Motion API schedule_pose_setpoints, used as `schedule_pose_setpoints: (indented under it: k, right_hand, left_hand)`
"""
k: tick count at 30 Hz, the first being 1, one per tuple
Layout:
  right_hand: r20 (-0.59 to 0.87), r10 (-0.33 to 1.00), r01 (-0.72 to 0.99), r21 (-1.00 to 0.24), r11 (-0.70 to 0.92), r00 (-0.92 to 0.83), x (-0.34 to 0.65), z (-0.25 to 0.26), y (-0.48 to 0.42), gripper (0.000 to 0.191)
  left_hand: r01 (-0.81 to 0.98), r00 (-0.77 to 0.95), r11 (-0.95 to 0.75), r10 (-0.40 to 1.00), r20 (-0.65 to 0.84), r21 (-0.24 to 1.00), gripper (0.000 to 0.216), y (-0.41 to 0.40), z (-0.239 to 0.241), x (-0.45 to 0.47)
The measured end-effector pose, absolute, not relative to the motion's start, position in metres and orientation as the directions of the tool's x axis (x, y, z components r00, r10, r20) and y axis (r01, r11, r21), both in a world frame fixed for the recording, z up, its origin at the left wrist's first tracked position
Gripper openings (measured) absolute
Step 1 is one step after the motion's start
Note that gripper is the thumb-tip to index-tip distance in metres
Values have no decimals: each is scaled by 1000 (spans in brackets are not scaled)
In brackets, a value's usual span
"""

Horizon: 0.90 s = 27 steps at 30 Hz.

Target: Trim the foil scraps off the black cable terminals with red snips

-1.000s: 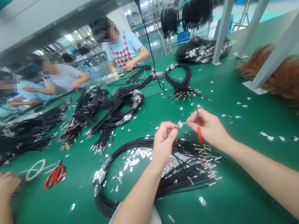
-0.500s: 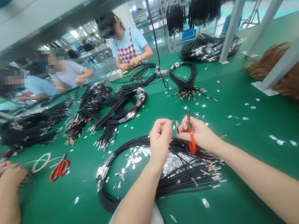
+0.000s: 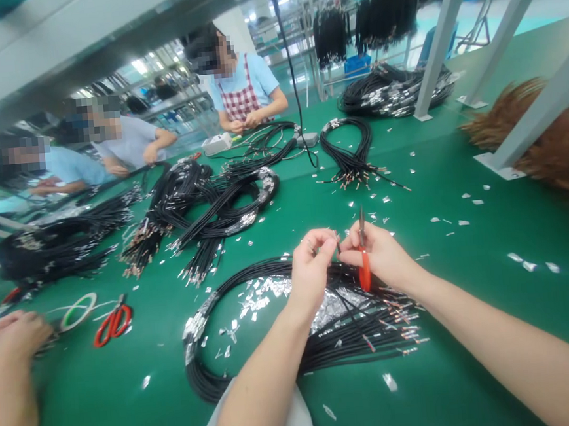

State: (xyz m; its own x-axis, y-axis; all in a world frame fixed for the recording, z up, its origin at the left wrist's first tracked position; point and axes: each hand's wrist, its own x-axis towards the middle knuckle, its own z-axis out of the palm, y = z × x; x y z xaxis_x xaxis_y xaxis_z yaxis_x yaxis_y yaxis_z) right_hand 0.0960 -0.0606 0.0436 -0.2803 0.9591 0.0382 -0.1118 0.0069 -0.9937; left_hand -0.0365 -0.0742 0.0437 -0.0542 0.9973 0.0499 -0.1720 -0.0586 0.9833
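My right hand (image 3: 379, 251) holds red-handled scissors (image 3: 365, 272), blades pointing up, and pinches a black cable (image 3: 338, 247) near its end between thumb and finger. My left hand (image 3: 312, 260) is closed in a pinch at the tip of that same cable, close against the right fingertips. The exact wires under the left fingers are too small to make out. Below both hands lies a coiled bundle of black cables (image 3: 201, 374) with silver wrapping and stripped, coloured ends fanned to the right. Silver foil scraps (image 3: 259, 294) are scattered inside the coil.
More black cable bundles (image 3: 258, 195) lie across the green table (image 3: 453, 357). Another pair of red scissors (image 3: 113, 323) and a tape roll (image 3: 78, 310) are at left, beside another person's hands (image 3: 21, 335). Metal posts (image 3: 543, 114) stand at right. Several people work opposite.
My left hand has moved right, closing the gap to the cable end. My right hand keeps the scissors and cable almost in place.
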Motion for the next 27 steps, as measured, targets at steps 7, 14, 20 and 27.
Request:
schedule_pose_setpoints:
  k: [7, 14, 20, 27]
  right_hand:
    - [50, 975, 55, -997, 63, -219, 104, 46, -59, 25]
    - [-225, 778, 289, -955, -59, -587, 124, 63, -65, 26]
    - [-232, 718, 206, -970, -126, -656, 126, 62, -62, 30]
    - [-98, 715, -111, -964, -240, -693, 122, 54, -66, 39]
  left_hand:
    - [-395, 125, 94, 991, -48, 914, 19, -70, 50, -41]
    - [-446, 60, 82, 996, -62, 891, 19, -70, 59, -46]
    - [-388, 45, 0, 999, 19, 921, 17, -72, 56, -43]
    - [-364, 32, -58, 997, 74, 930, 16, -74, 53, -40]
